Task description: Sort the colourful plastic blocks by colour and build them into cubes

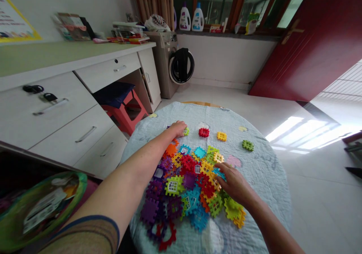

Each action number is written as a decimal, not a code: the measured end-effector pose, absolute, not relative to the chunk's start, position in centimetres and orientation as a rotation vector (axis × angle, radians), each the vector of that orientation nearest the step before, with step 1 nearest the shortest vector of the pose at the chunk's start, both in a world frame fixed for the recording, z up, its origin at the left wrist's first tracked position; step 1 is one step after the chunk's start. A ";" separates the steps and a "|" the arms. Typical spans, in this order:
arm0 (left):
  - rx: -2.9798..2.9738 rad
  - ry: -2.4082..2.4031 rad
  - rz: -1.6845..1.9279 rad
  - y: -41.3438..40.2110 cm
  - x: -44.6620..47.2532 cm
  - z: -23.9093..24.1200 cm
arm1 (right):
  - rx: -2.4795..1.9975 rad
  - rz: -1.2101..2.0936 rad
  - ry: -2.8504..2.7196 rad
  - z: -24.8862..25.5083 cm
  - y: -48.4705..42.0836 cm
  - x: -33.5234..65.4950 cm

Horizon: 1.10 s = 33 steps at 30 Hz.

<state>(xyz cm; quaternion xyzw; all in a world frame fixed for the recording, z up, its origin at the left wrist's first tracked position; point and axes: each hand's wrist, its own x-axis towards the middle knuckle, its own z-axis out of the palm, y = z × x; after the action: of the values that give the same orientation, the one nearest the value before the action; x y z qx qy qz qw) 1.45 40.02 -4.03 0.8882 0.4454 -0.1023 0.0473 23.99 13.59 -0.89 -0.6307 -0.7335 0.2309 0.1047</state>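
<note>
At the far left of the round table, my left hand (178, 128) closes its fingers on a lime green building block (186, 131) with a white window. Part of that block is hidden under the fingers. My right hand (232, 178) reaches to the right side of the pile of interlocking plastic blocks (189, 181). Its fingers and thumb are apart, close around a blue block (219, 173) beside yellow ones. A red block (204, 132), a yellow block (222, 136) and a green block (248, 145) lie apart, beyond the pile.
A pale blue cloth (263, 186) covers the table. To the left stand a red stool (124, 112), a white desk with drawers (85, 114) and a green-rimmed basket (82, 188). Farther back are a washing machine (165, 65) with its door open and a red door (308, 46).
</note>
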 end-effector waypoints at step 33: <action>2.546 1.327 -0.175 26.6 -7.2 0.7 | -1.819 0.654 -2.239 -1.0 13.6 23.1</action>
<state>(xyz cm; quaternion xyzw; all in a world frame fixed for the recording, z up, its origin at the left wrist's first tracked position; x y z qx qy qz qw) -7.18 26.56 0.70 0.8774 0.4572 -0.0605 0.1320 23.12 13.57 -1.03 -0.6124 -0.7537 0.2201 0.0917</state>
